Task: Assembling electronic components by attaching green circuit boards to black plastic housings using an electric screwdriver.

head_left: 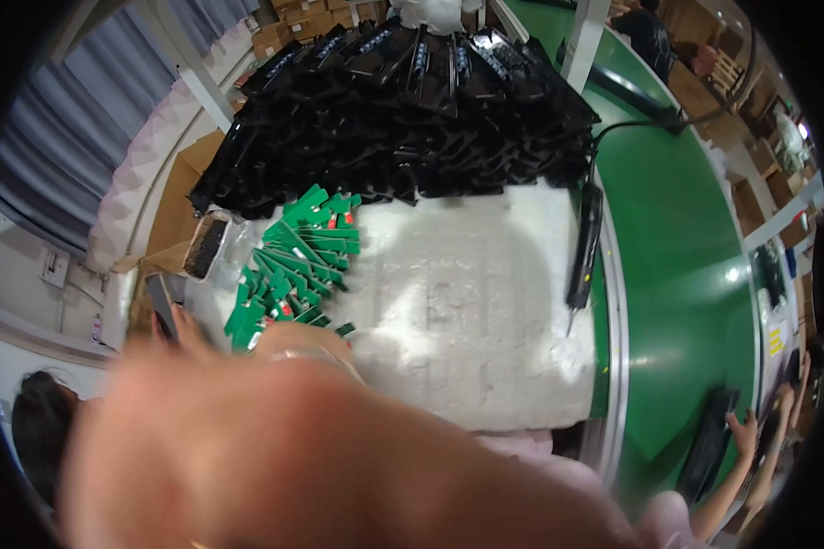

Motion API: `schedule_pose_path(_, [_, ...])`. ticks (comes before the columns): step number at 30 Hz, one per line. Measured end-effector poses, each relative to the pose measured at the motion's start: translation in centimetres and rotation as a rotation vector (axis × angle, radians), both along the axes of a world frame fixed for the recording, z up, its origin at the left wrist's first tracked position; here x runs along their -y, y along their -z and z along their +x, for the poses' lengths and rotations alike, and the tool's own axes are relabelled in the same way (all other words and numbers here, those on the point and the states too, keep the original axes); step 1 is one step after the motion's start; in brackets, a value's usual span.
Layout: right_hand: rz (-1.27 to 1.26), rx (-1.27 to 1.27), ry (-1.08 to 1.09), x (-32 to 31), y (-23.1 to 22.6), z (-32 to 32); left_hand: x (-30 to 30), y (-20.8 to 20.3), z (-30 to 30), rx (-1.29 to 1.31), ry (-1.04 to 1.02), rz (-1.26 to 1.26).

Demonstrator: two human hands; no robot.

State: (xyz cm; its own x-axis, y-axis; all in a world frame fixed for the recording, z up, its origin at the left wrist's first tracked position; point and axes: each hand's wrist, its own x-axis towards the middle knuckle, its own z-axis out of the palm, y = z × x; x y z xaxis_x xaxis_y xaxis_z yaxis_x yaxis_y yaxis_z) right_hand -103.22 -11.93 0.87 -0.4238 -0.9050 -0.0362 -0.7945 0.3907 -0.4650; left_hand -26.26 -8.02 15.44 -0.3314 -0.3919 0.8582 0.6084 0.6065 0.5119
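My right hand (210,425) and its forearm fill the lower left, very close and smeared; its fingers cannot be made out. Behind it, partly covered, my left hand (188,331) reaches to the left side, with fingers closed on a dark flat rectangular piece (162,306). A band circles a wrist beside the boards. Just beyond lies a loose pile of green circuit boards (293,261), some with red and white parts. They rest on the left part of a pale, wrapped-looking work surface (467,302).
Black plastic housings (403,137) are stacked high at the back. A cardboard box (178,197) and a clear bag of small dark parts (208,245) stand left. A corded electric screwdriver (587,242) hangs beside the green conveyor (677,265). Co-workers are at both sides; one hand (744,430) touches a black housing (709,444).
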Motion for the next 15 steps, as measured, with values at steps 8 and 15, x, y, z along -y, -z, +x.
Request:
schedule_pose_path(8, [-0.038,0.182,-1.216,11.9,-6.9,41.7,8.8,-2.0,5.4,0.567,-1.208,0.017])
schedule_pose_path(15, [-0.823,0.116,-1.724,23.7,-9.4,66.1,21.6,-0.9,13.4,1.796,-2.004,0.397])
